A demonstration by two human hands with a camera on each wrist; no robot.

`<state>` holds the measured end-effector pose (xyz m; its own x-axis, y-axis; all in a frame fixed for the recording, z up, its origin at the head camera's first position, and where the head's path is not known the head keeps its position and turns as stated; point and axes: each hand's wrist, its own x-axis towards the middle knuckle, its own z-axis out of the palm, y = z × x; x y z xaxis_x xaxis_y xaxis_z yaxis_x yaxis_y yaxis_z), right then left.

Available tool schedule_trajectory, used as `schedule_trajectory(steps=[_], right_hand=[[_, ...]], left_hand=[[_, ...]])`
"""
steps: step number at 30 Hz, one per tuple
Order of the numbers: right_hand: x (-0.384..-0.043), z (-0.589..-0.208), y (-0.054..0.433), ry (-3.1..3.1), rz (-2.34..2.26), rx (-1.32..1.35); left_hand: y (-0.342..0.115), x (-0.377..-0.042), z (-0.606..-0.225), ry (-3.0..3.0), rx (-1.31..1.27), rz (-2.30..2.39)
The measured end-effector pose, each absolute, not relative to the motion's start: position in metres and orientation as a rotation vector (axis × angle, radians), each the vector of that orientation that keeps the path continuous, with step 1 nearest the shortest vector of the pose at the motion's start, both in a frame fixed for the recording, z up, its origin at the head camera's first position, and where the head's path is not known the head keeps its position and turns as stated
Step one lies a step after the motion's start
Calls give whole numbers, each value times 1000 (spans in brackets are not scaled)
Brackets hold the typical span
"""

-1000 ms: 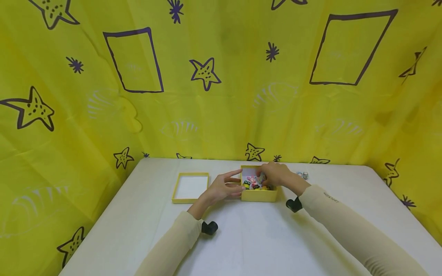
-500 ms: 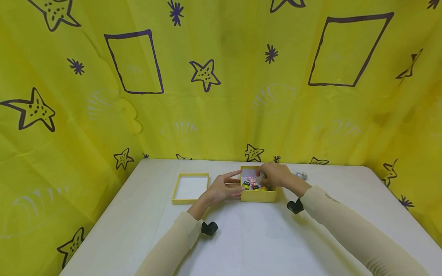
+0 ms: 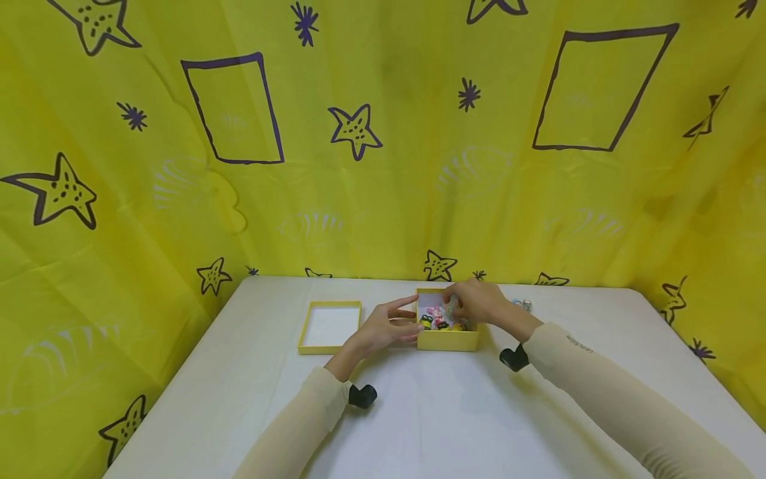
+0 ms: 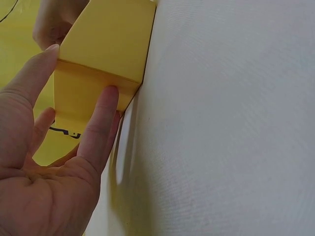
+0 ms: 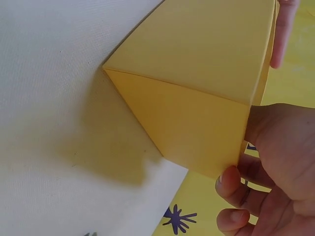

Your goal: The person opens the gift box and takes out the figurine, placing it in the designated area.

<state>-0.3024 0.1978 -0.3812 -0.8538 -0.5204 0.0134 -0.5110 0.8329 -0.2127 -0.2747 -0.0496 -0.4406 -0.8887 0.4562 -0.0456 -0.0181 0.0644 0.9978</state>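
A yellow box (image 3: 447,341) stands open on the white table, with several small toy figurines (image 3: 437,315) inside, one pink and others yellow and black. My left hand (image 3: 382,327) touches the box's left side with spread, mostly straight fingers. In the left wrist view, one fingertip (image 4: 112,93) rests on the yellow wall. The right hand (image 3: 479,303) reaches over the right rim, its fingers bent down inside next to a greyish figurine (image 3: 451,307). Seen from the right wrist, the thumb side goes behind the box wall (image 5: 182,123); I cannot tell whether those fingers hold the figurine.
The yellow-rimmed lid (image 3: 329,350) lies left of the box, white inside facing up. Small shiny silver items (image 3: 526,305) sit on the table behind the right wrist. A yellow patterned curtain (image 3: 383,199) surrounds the back and sides of the table (image 3: 419,426).
The right fingers have shifted slightly inside the box around the greyish figurine, and the right forearm has moved a little to the right. The left hand and box have stayed in place.
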Motion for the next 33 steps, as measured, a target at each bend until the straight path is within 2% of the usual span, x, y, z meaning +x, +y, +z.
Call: schedule_trajectory(steps=[22, 33], right_hand=[[-296, -354, 200, 2967, -468, -905], [-294, -353, 202, 3003, -604, -949]], left_hand=[[-49, -275, -440, 2010, 433, 1882], [-49, -276, -442, 2001, 433, 1892]])
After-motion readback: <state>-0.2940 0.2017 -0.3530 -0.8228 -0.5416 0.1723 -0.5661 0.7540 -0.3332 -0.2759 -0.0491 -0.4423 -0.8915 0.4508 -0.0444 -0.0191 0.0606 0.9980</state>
